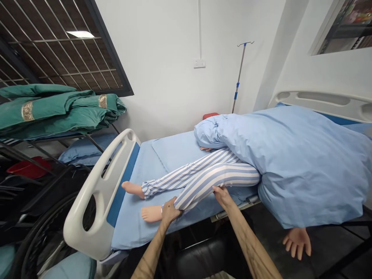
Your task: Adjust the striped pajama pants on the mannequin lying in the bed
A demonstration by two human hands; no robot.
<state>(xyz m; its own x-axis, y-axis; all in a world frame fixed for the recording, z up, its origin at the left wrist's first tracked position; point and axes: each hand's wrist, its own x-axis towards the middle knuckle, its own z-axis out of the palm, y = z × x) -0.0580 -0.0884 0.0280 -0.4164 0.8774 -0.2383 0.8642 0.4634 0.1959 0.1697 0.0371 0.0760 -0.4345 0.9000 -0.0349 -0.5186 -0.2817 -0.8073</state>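
A manikin in blue-and-white striped trousers (200, 182) lies on the bed. Its near leg is bent at the knee, and its far leg lies straighter, with the bare far foot (133, 188) beside the footboard. My left hand (171, 211) is wrapped round the near ankle, just behind the bare near foot (151, 214). Under the near knee sits my right hand (223, 197), thumb on the outer side and the other fingers hidden beneath the leg. A light blue quilt (305, 162) covers the upper body. One manikin hand (298, 242) hangs out below the quilt over the bed's near side.
The pale footboard (84, 201) stands at the left and the headboard (322, 99) at the far right. Behind the bed rises an IV pole (240, 73). At the left are a wheelchair wheel (37, 236), folded green covers (58, 112) and a red basin (29, 166).
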